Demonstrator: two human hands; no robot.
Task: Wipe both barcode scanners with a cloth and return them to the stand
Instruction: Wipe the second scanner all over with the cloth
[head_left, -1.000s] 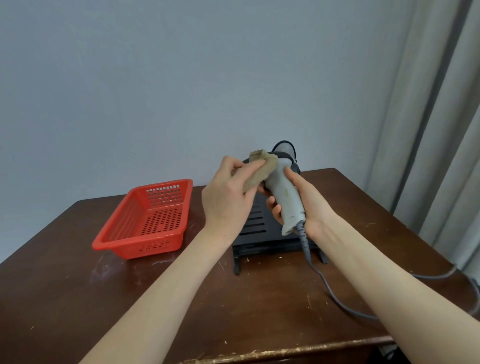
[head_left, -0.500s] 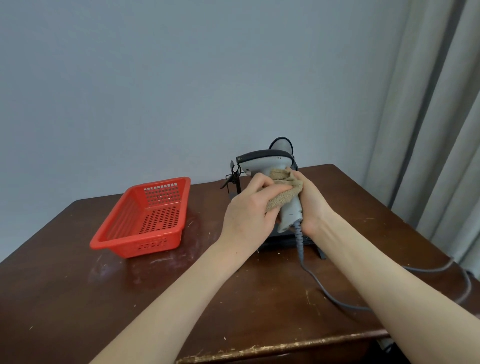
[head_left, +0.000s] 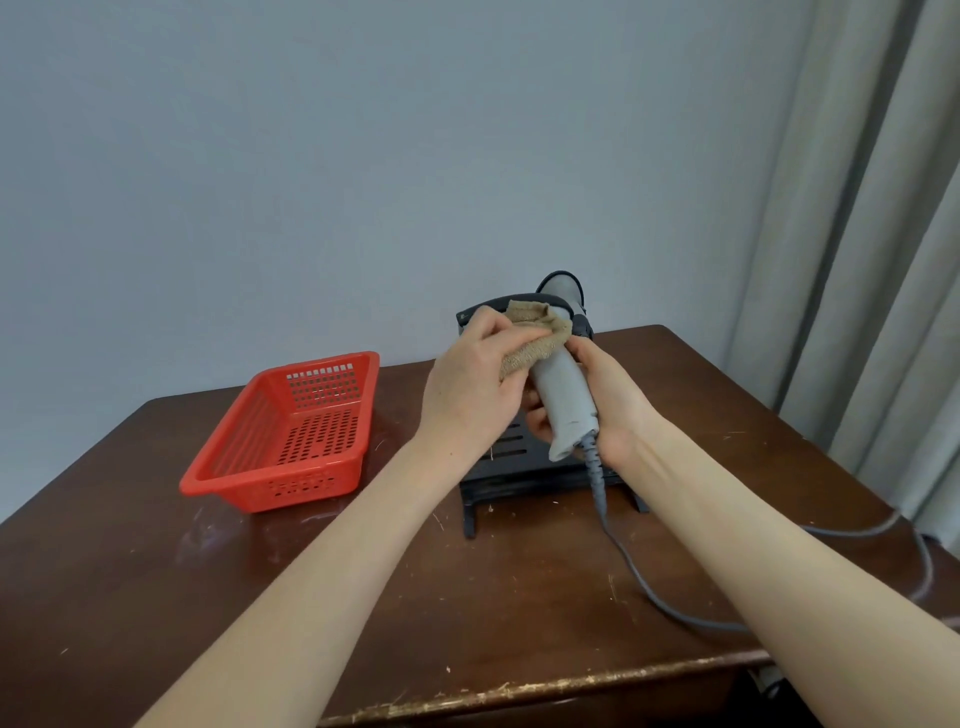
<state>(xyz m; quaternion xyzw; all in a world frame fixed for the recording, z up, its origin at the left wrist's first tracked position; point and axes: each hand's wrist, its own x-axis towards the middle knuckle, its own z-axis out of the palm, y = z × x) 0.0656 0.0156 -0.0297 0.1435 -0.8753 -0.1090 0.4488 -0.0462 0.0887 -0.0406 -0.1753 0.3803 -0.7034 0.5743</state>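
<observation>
Cloth has shifted up from handle to scanner head. Table carries red basket, bare floor showing, and black stand. Scanner above stand, near upright, head left. Left hand pinches cloth; right hand grips handle.

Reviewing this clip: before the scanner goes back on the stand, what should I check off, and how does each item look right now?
1. Right hand grips scanner handle: ok.
2. Left hand holds cloth against the scanner's head: ok.
3. Free slot on stand: cannot tell, hands hide it.
4. Cable lies slack on table: ok.
5. Second scanner wiped: cannot tell, only its top shows.
</observation>
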